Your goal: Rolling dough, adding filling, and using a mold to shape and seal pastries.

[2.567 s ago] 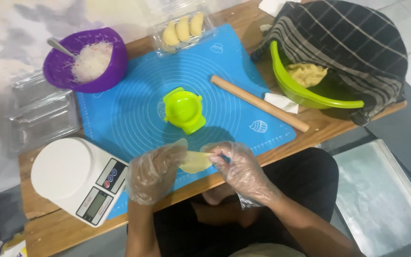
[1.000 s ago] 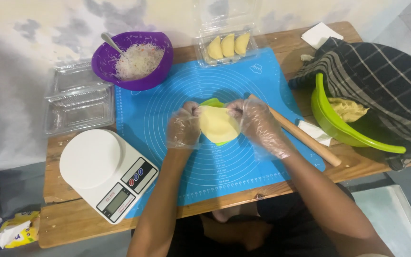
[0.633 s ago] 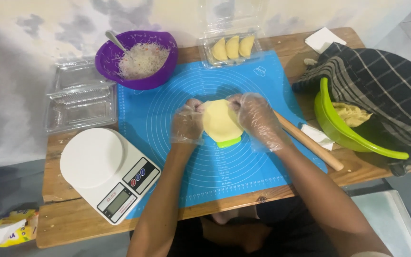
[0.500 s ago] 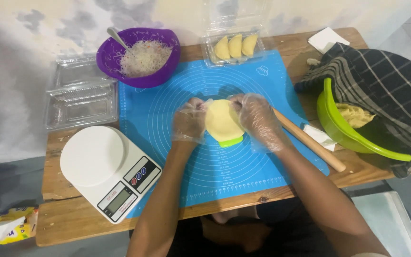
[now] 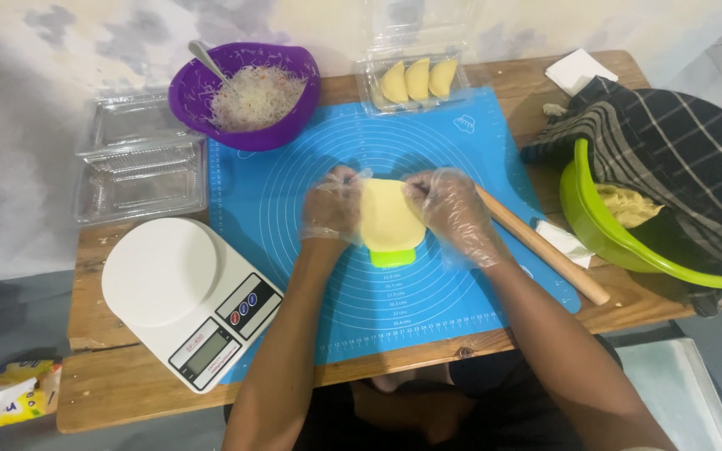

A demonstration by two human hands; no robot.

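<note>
A flat round of yellow dough [image 5: 388, 217] lies over a lime-green dumpling mould [image 5: 393, 255] in the middle of the blue silicone mat [image 5: 294, 250]. Both hands wear clear plastic gloves. My left hand [image 5: 333, 205] presses the dough's left edge. My right hand [image 5: 449, 210] presses its right edge. Only the mould's lower tab shows from under the dough.
A purple bowl [image 5: 248, 93] of shredded filling with a spoon stands at the back left. A clear box [image 5: 414, 77] holds three folded dumplings. A wooden rolling pin [image 5: 541, 245], a green bowl of dough [image 5: 620, 221] under a striped cloth, a white scale [image 5: 185, 299] and empty clear boxes [image 5: 139, 163] surround the mat.
Earlier I held the dough round near the table's front edge, apart from the mould. It now lies over the mould, with both hands at its edges.
</note>
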